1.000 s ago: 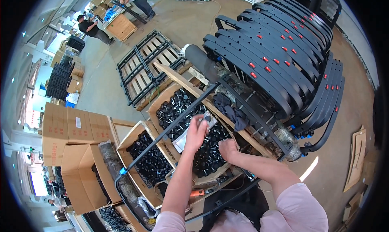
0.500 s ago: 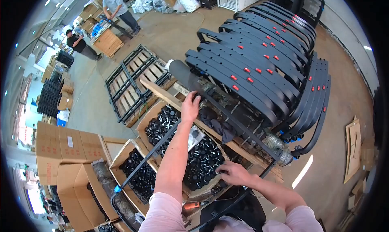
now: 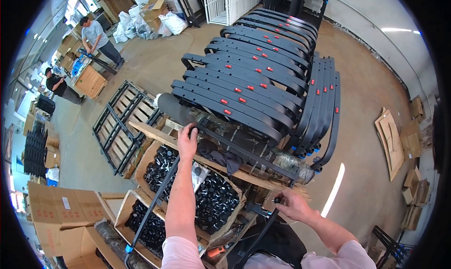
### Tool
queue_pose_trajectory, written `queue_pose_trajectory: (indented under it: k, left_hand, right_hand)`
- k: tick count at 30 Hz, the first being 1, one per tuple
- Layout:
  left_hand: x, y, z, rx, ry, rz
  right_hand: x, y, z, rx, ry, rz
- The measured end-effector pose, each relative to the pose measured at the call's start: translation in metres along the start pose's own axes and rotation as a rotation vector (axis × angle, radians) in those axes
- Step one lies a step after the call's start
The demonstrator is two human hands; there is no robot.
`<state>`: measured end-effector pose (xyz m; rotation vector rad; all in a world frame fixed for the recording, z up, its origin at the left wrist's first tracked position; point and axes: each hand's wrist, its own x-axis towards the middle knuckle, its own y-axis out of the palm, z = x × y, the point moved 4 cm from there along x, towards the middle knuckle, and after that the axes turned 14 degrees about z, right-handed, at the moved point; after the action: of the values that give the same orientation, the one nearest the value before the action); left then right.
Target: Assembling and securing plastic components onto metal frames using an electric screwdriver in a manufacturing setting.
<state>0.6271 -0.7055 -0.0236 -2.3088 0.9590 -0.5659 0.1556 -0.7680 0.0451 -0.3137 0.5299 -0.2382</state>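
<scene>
My left hand (image 3: 187, 140) is closed around the far left corner of a black metal tube frame (image 3: 239, 148), which spans the bins in front of me. Between the fingertips of my right hand (image 3: 295, 205) is a small black-capped screw (image 3: 277, 200), beside the frame's right-hand bar. Below my left forearm, a cardboard-lined wooden bin (image 3: 238, 204) holds many black-capped screws (image 3: 213, 198) with silvery shanks. A clear plastic bag (image 3: 199, 174) lies on them. A second bin (image 3: 123, 220) of dark parts sits to the left.
Curved black metal frames (image 3: 253, 83) with red pieces are stacked ahead. A dark cloth (image 3: 221, 156) and a wrapped roll (image 3: 174, 107) lie beyond the bins. An orange-handled tool (image 3: 216, 251) rests near me. Cardboard boxes (image 3: 70, 205) stand left; two people (image 3: 98, 38) are far left.
My right hand has lifted out of the bin and moved right to the frame's bar, with a black-capped screw in its fingers. My left hand stays on the frame; the view has turned right.
</scene>
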Motion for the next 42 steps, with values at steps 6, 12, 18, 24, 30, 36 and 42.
queue_pose_trajectory:
  k: [6,12,18,24,30,36,42]
  left_hand:
    - [-0.001,0.003,0.012,-0.064,-0.131,-0.08]
    - [-0.005,0.005,0.006,0.005,-0.233,-0.092]
    - [-0.006,0.002,0.011,-0.043,-0.106,-0.044]
    - [-0.003,0.005,0.005,-0.036,0.041,0.09]
    - [-0.002,0.003,0.011,0.084,-0.076,0.08]
    - [-0.001,0.005,0.016,0.021,-0.141,0.085]
    - [0.004,0.003,0.025,-0.136,-0.114,0.123]
  right_hand:
    - [-0.023,-0.013,-0.011,-0.163,0.047,-0.112]
    - [-0.03,-0.019,-0.011,-0.202,0.07,-0.188]
    - [-0.028,-0.022,-0.018,-0.261,0.031,-0.229]
    - [-0.023,-0.043,-0.025,-0.283,0.086,-0.373]
    - [-0.01,-0.052,-0.02,-0.345,0.127,-0.372]
    - [-0.004,-0.043,-0.015,-0.44,0.024,-0.275]
    - [-0.002,-0.041,0.001,-0.611,0.042,-0.245]
